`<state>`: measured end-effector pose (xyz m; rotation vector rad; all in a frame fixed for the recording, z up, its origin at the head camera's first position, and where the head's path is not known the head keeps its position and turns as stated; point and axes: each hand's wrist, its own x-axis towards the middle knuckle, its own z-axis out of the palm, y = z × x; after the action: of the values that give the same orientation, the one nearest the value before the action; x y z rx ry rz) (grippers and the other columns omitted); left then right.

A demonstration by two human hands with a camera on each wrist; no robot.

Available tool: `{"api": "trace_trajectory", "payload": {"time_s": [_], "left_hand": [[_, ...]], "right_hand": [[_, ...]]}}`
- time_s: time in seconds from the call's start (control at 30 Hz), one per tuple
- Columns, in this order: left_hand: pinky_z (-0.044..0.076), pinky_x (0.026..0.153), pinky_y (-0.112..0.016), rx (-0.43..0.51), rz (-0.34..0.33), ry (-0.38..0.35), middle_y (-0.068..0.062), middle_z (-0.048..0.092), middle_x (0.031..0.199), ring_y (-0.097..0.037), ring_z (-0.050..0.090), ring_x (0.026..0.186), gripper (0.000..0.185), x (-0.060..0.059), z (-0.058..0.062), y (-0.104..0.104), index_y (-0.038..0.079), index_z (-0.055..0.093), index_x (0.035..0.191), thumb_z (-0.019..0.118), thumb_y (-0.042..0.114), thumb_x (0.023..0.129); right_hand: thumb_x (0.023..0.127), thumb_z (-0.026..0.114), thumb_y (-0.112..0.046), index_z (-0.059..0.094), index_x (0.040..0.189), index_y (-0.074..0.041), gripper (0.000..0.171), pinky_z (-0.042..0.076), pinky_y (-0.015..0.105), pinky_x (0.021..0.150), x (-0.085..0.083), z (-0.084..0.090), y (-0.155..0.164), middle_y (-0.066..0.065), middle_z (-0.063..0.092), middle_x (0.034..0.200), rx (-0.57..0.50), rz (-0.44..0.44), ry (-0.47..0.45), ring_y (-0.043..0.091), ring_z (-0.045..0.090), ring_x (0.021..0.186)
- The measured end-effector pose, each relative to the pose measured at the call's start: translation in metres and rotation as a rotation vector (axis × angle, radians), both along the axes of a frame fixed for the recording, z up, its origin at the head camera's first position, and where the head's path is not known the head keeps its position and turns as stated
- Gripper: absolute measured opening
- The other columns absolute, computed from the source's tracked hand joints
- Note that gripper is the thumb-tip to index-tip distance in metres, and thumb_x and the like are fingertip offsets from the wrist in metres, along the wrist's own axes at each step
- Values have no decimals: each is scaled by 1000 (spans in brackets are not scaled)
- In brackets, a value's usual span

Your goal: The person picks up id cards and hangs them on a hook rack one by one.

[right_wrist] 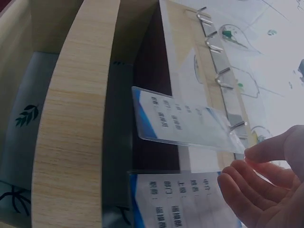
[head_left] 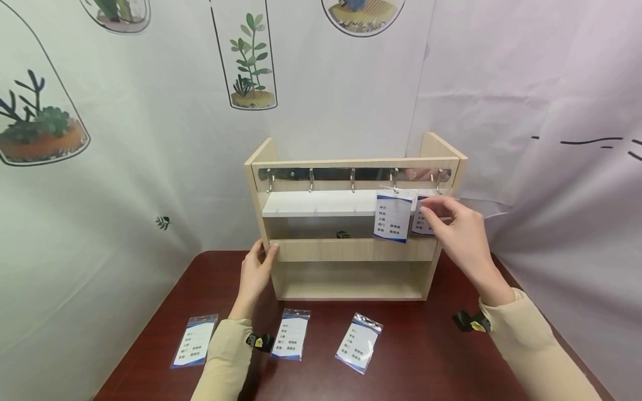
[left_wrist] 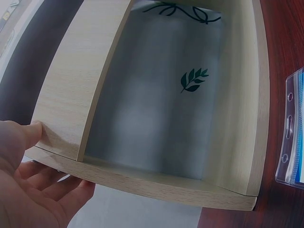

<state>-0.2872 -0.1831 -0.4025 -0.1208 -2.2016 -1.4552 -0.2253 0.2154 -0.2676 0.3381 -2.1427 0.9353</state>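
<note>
In the head view, a wooden shelf rack (head_left: pixel 351 250) stands on the table, with a row of metal hooks along its top rail. My left hand (head_left: pixel 257 271) holds the rack's left side board, thumb on the front and fingers outside. A clear-sleeved name badge (head_left: pixel 393 216) hangs at the fourth hook. My right hand (head_left: pixel 458 228) has thumb and fingertips drawn together at its upper right corner, seeming to pinch the clear sleeve (right_wrist: pixel 232 142). Another badge (right_wrist: pixel 178 199) hangs at the rightmost hook, partly hidden behind this hand in the head view.
Three more badges lie on the dark red table: one badge (head_left: pixel 194 341) left of the left forearm, another badge (head_left: pixel 291 334) beside that wrist, and a tilted badge (head_left: pixel 359 343) before the rack. A plant-printed white curtain (head_left: pixel 341 89) hangs behind.
</note>
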Motion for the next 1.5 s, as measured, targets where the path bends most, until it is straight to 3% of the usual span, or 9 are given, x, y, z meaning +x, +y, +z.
{"api": "trace_trajectory", "payload": {"time_s": [0.53, 1.03, 1.5], "left_hand": [[51, 97, -55, 12, -25, -6, -25, 60, 135, -38, 61, 121, 56, -1, 2, 0, 1, 52, 144, 64, 34, 101], [50, 98, -54, 14, -26, -2, -25, 60, 135, -38, 60, 122, 55, -1, 3, -1, 0, 52, 143, 64, 33, 101], [50, 97, -54, 11, -24, -4, -26, 59, 136, -39, 60, 123, 55, 0, 2, -1, 2, 52, 144, 64, 34, 101]], "right_hand": [[96, 70, -15, 76, 105, -5, 15, 44, 6, 70, -2, -33, 5, 8, 75, 94, 25, 10, -71, -10, 57, 80], [94, 71, -10, 76, 103, -5, 12, 48, 11, 67, -7, -65, 3, 7, 75, 90, 65, 35, -140, 18, 68, 79], [95, 71, -13, 76, 105, -5, 14, 53, 21, 70, -2, -93, 3, 4, 74, 89, 51, 38, -215, 17, 68, 80]]}}
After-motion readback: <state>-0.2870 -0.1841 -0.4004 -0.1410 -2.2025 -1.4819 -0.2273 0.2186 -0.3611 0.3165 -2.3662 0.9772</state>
